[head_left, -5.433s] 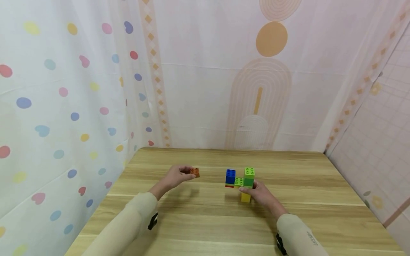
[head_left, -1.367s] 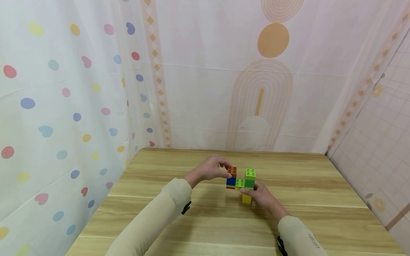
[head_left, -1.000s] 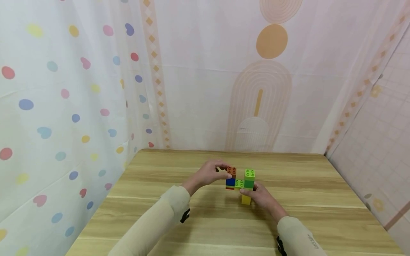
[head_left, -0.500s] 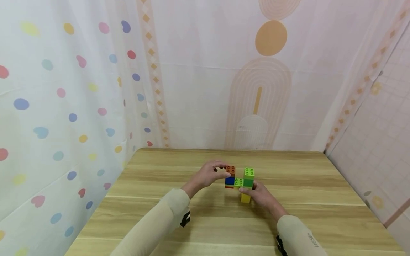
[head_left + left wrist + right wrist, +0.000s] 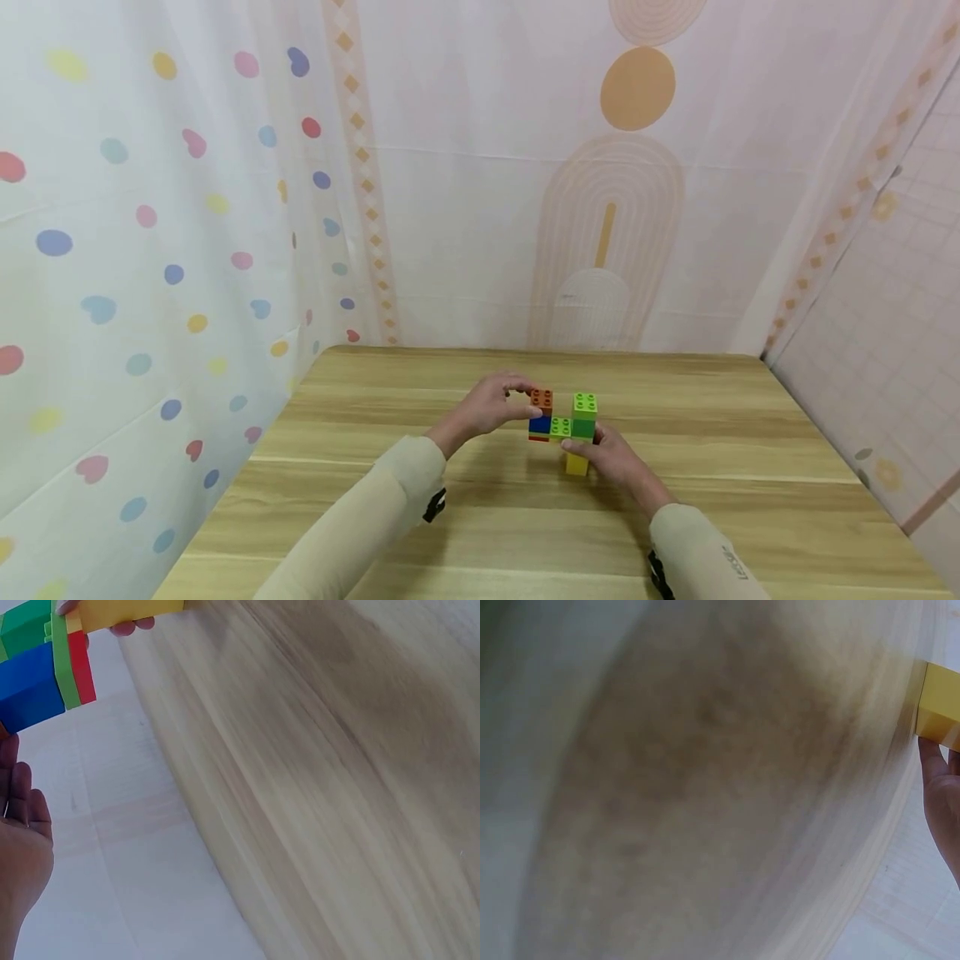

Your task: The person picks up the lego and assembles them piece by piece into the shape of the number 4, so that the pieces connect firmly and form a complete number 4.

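My left hand (image 5: 486,405) pinches an orange-brown toy brick (image 5: 542,400) between thumb and fingers, right on top of a blue brick (image 5: 539,424). Below the blue one lie a lime-green layer (image 5: 560,427) with bare studs and a red brick (image 5: 538,438), its side visible in the left wrist view. On the right of this joined build, a lime brick (image 5: 585,407) tops a darker green one (image 5: 582,428). A yellow column (image 5: 577,464) stands underneath. My right hand (image 5: 618,460) grips the build around that column; its fingers are partly hidden behind it.
The build is over a wood-grain table (image 5: 480,533), whose far edge meets a pale patterned curtain (image 5: 465,250). A dotted curtain (image 5: 150,292) hangs on the left, and another curtain (image 5: 885,350) on the right.
My left hand has brought the orange-brown brick rightward from beside the build onto the blue brick. Over the last second it stays there, nearly still. My right hand keeps its grip in place.
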`<state>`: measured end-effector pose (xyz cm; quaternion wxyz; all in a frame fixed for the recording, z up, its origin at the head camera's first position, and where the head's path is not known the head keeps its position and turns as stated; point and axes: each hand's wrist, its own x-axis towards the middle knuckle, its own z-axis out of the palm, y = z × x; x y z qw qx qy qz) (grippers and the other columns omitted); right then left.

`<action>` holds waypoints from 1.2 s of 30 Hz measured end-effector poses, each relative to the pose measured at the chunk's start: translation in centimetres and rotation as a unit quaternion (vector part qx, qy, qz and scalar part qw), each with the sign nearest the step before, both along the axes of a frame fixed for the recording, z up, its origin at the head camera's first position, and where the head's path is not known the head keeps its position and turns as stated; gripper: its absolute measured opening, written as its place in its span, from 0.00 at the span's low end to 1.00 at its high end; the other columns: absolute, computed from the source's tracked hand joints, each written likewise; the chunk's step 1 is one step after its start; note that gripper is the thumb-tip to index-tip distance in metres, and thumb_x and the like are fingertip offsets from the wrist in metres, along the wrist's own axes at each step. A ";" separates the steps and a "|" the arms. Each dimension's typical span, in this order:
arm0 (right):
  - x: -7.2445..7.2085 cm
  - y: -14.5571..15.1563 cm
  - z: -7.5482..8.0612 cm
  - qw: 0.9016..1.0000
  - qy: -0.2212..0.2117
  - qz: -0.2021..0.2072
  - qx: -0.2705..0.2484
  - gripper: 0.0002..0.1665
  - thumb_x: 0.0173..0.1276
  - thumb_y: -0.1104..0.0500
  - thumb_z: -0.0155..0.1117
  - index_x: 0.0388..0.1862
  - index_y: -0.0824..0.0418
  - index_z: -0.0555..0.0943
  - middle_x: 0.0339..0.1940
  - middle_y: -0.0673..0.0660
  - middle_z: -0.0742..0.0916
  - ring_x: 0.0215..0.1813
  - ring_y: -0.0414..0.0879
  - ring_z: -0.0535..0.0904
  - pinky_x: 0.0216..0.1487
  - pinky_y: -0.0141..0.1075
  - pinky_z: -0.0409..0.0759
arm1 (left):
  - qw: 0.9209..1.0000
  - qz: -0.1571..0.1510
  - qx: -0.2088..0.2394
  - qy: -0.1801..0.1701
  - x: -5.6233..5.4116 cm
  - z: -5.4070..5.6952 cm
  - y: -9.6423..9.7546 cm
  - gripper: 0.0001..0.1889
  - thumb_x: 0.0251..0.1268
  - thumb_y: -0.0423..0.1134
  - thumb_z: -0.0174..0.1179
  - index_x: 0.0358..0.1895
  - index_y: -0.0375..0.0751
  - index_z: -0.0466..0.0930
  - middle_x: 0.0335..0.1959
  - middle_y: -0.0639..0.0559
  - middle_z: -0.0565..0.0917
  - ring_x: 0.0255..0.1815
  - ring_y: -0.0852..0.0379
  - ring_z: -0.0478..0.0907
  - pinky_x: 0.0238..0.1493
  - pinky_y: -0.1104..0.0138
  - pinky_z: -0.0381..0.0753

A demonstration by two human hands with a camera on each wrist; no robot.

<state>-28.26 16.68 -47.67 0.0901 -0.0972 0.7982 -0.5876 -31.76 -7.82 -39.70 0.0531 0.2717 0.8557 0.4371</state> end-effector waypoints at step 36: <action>0.2 0.0 0.2 1.000 0.000 -0.004 0.001 0.27 0.72 0.48 0.64 0.62 0.63 0.77 0.57 0.59 0.84 0.56 0.49 0.78 0.62 0.53 0.69 | 1.000 -0.016 -0.012 0.001 0.1 0.1 0.4 0.15 0.65 0.48 0.68 0.51 0.48 0.85 0.47 0.58 0.81 0.55 0.48 0.75 0.59 0.52 0.71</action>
